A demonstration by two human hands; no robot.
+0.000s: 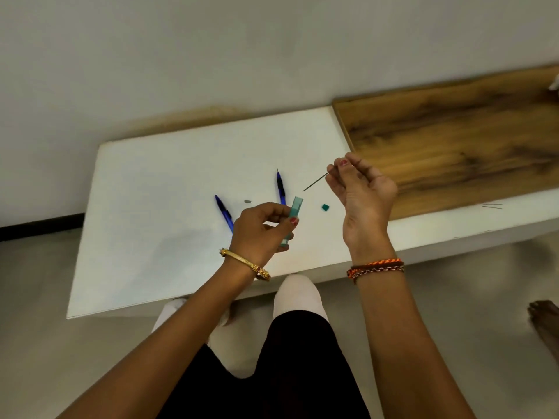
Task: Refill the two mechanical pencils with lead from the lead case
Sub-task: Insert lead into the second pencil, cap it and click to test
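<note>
My left hand [260,231] grips a translucent teal lead case [295,208], held upright above the white table [157,189] with its top end open. My right hand [363,195] pinches a thin dark lead [315,181] between thumb and fingertip, slanted down toward the case's open top, its tip a little above it. Two blue mechanical pencils lie on the table: one [223,211] to the left, partly hidden behind my left hand, the other [280,186] behind the case. A small grey piece [247,201] lies between them.
A small teal cap [325,207] lies on the table right of the case. A wooden board [453,146] covers the right part of the surface. Loose leads [492,206] lie on the white ledge at right. A wall rises close behind the table. Someone's foot [544,319] is at far right.
</note>
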